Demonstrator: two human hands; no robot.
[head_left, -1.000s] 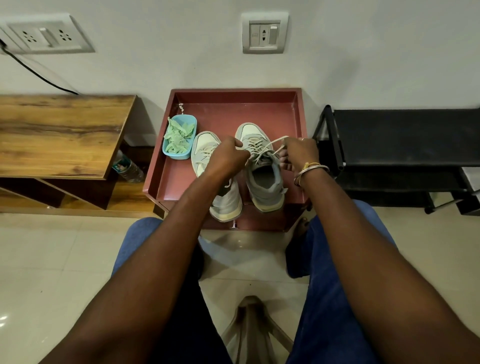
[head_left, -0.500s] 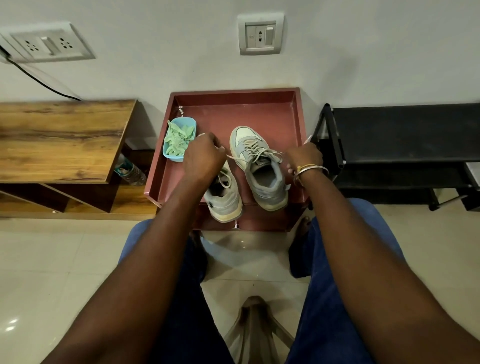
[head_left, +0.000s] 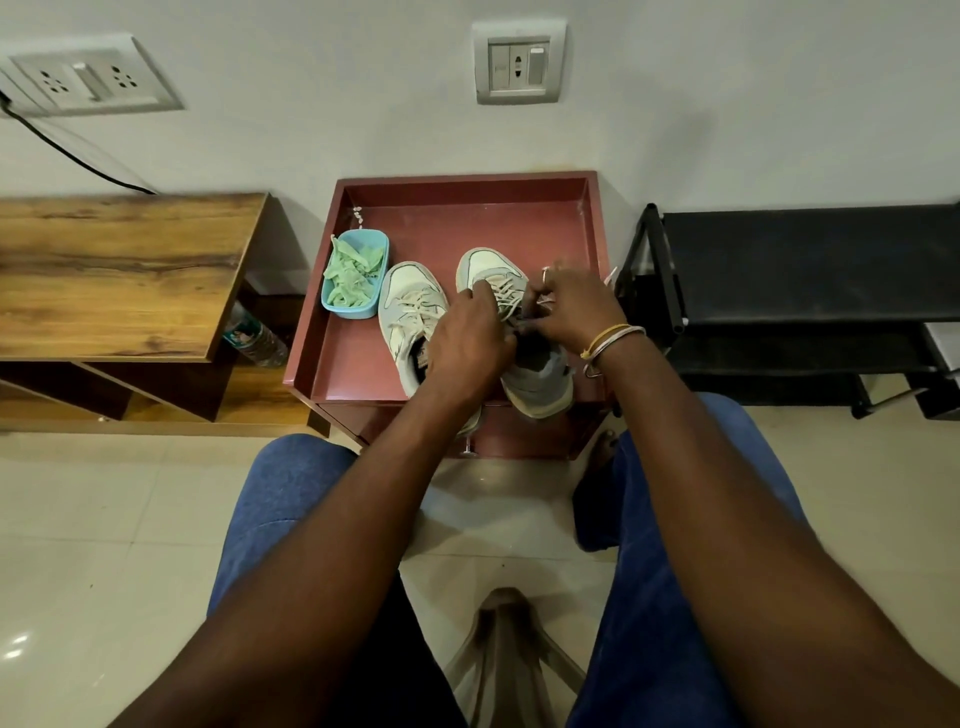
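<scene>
Our left hand and right hand pinch the laces of the sneaker. At ten o'clock, a blue tub holds green strips.

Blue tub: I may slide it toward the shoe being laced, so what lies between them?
The other shoe lies between the blue tub and the shoe being laced, as the head view shows.
</scene>
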